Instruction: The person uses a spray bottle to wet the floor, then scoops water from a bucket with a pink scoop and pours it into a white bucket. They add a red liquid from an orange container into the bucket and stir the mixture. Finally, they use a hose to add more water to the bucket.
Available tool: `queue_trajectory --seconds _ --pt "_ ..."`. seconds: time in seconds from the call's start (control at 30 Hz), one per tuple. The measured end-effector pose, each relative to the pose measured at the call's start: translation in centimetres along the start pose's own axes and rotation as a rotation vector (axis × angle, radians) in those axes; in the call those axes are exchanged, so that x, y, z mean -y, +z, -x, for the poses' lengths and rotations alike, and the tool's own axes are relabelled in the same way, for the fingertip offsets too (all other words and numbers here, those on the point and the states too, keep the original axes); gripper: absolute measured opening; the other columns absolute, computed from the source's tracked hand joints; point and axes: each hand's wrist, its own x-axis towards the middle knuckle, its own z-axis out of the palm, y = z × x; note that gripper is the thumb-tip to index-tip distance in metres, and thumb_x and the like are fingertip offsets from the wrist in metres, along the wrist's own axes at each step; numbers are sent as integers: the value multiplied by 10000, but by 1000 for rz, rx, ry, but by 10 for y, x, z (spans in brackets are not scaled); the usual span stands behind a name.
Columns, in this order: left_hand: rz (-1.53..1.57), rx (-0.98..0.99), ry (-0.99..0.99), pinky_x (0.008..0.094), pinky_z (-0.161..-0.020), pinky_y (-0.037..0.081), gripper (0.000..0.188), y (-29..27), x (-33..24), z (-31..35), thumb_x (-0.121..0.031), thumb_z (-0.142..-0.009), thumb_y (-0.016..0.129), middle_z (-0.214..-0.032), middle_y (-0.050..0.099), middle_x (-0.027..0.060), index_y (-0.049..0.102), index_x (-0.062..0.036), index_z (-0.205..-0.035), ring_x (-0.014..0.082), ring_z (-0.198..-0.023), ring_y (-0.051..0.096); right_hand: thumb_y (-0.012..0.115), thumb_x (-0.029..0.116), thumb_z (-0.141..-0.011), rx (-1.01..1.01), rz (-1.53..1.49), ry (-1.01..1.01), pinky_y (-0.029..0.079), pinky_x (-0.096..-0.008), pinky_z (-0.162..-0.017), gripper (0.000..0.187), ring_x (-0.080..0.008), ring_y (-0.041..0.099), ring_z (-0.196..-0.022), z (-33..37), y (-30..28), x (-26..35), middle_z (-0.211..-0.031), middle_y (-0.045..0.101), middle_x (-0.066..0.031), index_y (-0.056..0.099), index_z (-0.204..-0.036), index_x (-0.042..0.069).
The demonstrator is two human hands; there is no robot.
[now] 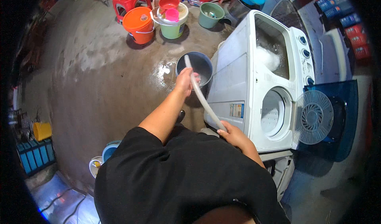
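Head view: hose held over a bucket beside the washer

I see a white twin-tub washing machine standing on the wet concrete floor, its wash tub full of suds. Just beside its left edge sits a dark bucket. My left hand has its fingers clamped on a pale hose near its end, over the bucket's rim. My right hand grips the hose lower down, against the machine's front corner.
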Motion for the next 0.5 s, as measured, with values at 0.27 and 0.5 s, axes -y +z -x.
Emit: queue_trajectory --seconds 0.27,0.5 --pt "-133 -59 7 234 -415 326 170 -11 -1 -1 -319 -961 555 -606 414 -28 466 -176 -985 87 -448 379 571 285 -940 -398 -50 -157 463 -338 -891 396 -283 591 -1024 47 -6 -29 -1163 596 -164 564 -1276 76" --pt "-262 -95 5 225 -391 339 195 -24 -1 7 -281 -943 581 -645 426 -15 489 -121 -1007 77 -489 401 559 137 -938 -892 -220 -137 465 -335 -905 295 -247 597 -1015 104 15 -81 -1110 619 -146 589 -1202 8"
